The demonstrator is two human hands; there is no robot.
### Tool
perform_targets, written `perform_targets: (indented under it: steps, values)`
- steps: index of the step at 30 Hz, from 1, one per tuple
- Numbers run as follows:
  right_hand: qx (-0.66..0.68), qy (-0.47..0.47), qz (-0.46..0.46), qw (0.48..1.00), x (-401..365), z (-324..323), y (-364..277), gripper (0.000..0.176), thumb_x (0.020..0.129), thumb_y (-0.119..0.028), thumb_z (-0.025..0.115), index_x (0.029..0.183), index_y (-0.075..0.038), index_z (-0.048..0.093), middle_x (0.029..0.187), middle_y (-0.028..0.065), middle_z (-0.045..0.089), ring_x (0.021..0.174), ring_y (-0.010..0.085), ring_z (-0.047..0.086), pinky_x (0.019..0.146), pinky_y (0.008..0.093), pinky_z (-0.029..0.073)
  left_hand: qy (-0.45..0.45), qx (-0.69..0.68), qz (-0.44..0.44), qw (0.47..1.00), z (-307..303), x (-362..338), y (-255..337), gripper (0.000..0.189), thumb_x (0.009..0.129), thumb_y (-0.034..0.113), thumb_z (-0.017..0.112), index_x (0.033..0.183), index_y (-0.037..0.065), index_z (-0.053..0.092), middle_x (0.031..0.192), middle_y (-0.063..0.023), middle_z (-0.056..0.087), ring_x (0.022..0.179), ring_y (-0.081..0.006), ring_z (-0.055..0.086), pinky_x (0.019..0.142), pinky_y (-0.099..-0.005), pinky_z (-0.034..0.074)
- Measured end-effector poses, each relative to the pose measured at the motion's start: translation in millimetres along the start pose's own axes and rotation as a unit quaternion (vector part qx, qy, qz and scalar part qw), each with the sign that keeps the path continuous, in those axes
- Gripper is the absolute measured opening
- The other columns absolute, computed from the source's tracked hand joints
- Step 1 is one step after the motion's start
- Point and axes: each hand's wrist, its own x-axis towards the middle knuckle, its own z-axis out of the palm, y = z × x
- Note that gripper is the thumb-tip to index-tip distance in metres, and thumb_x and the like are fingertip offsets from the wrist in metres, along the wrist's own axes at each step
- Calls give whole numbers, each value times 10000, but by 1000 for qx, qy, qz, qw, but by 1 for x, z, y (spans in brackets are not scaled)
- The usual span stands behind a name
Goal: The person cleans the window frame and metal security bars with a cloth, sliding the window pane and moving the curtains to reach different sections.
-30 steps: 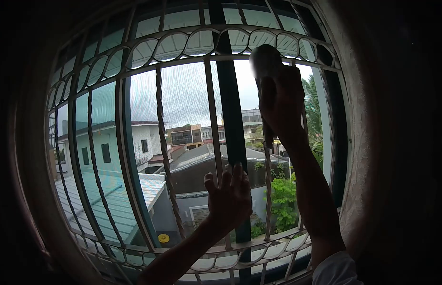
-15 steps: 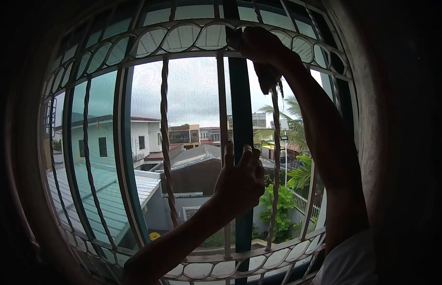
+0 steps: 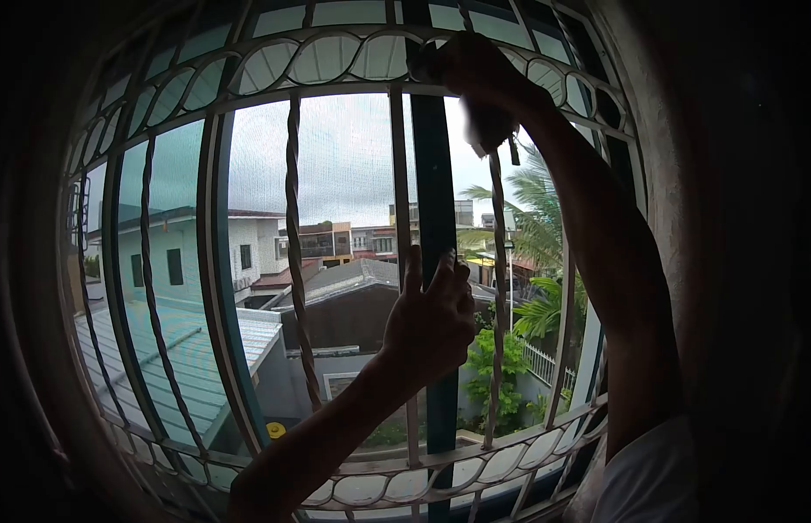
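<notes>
My right hand (image 3: pixel 471 66) is raised to the upper band of the white window grille (image 3: pixel 294 174), fingers closed on a dark cloth (image 3: pixel 491 129). Part of the cloth is bunched at the fingers, and a loose end hangs below the hand. Lower down, my left hand (image 3: pixel 430 318) rests against the dark green window frame post (image 3: pixel 434 187) and the straight grille bar (image 3: pixel 401 166) beside it. Its fingers point upward and stand apart; the thumb cannot be made out. Both hands are in silhouette against the daylight.
Twisted vertical bars and looped bands of the grille surround both arms. A rough wall edge (image 3: pixel 662 200) borders the window on the right. Beyond lie a pale metal roof (image 3: pixel 174 353), houses, a green shrub (image 3: pixel 499 370) and palm fronds (image 3: pixel 532 213).
The view has shifted slightly, so the window sits a little further left and higher. My right hand is slightly higher with the cloth, whose loose end has swung. My left hand stays at the post.
</notes>
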Motion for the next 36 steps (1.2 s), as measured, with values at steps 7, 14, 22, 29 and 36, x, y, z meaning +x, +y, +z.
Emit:
perform_targets:
  steps: [7, 14, 22, 29, 36]
  values:
    - [-12, 348, -13, 937, -39, -18, 3, 368, 818, -45, 754, 1171, -138, 710, 825, 114, 725, 729, 203, 725, 582, 323, 568, 30, -15, -7, 999, 1, -1, 3, 292, 817, 225, 637, 983, 9, 741, 1314, -177, 627, 1389, -353, 474, 1166, -728, 172]
    - [-104, 111, 50, 987, 14, -21, -47, 336, 860, -210, 750, 1173, -93, 716, 998, 215, 691, 875, 295, 739, 758, 417, 608, 35, -27, -6, 999, 3, -5, 2, 304, 811, 244, 655, 985, 8, 735, 1329, -179, 609, 1398, -371, 462, 1170, -719, 189]
    - [64, 101, 54, 991, 16, -33, -31, 290, 960, -378, 674, 950, -114, 795, 809, 99, 747, 699, 230, 741, 729, 410, 600, 1, -19, 11, 1000, -3, -9, -1, 462, 815, 256, 660, 1173, -30, 713, 1364, -201, 586, 1423, -399, 419, 1166, -725, 203]
    - [5, 233, 37, 972, 48, -26, 46, 272, 912, -211, 680, 1164, -135, 747, 998, 144, 736, 973, 297, 722, 852, 441, 572, -39, -25, 15, 999, -7, -6, 2, 460, 829, 258, 654, 1170, -43, 714, 1420, -220, 560, 1435, -430, 395, 1162, -739, 199]
    - [-215, 238, -4, 947, 133, 49, 119, 304, 937, -294, 679, 1212, -179, 740, 1359, 227, 600, 1177, 353, 664, 981, 501, 536, -64, -50, 24, 996, -14, -4, -2, 487, 875, 268, 627, 1217, -74, 687, 1406, -233, 576, 1426, -441, 406, 1136, -737, 255]
